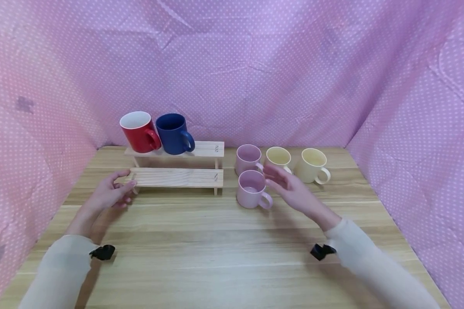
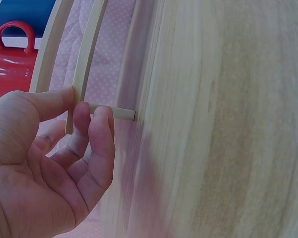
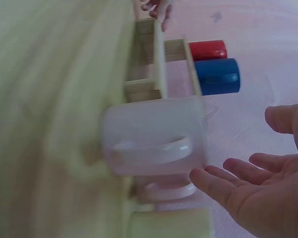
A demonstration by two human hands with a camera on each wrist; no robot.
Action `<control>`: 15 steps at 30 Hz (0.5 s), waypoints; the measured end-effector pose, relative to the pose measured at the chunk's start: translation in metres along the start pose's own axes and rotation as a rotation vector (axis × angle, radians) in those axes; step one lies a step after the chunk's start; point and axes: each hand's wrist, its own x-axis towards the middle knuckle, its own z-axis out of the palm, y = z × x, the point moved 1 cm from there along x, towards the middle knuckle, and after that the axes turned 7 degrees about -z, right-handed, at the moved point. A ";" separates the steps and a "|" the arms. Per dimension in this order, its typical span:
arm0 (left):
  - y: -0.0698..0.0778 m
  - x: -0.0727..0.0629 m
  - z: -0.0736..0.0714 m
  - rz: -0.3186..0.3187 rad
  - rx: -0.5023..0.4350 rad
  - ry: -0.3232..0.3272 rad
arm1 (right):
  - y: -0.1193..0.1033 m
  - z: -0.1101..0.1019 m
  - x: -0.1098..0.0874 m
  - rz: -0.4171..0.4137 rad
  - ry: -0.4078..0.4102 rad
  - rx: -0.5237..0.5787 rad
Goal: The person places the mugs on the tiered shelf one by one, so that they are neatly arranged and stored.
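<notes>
My left hand (image 1: 110, 191) pinches the left end of the lower wooden shelf (image 1: 178, 177), thumb on one face and fingertips on the other, as the left wrist view shows. My right hand (image 1: 288, 189) is spread with nothing in it, its fingertips close to the front pink mug (image 1: 250, 193) and overlapping a yellow mug (image 1: 279, 155) in the head view. Behind the front pink mug stands another pink mug (image 1: 248, 155). On the upper shelf (image 1: 209, 149) sit a red mug (image 1: 139, 139) and a blue mug (image 1: 171, 139), side by side with handles to the right.
A second yellow mug (image 1: 310, 167) stands upright at the right of the mug group, handle to the right. All of this is on a wooden table (image 1: 216, 249). Pink dotted cloth (image 1: 232, 77) hangs behind it and along both sides.
</notes>
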 end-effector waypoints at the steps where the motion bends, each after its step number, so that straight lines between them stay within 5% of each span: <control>1: 0.001 0.000 0.000 -0.001 0.002 0.001 | 0.007 0.000 -0.007 0.014 -0.005 -0.005; 7: 0.004 -0.002 -0.001 -0.002 -0.002 0.008 | 0.039 0.003 -0.034 0.089 -0.049 0.054; 15: 0.003 -0.002 0.001 -0.010 -0.023 0.010 | 0.055 0.012 -0.042 0.220 -0.098 0.264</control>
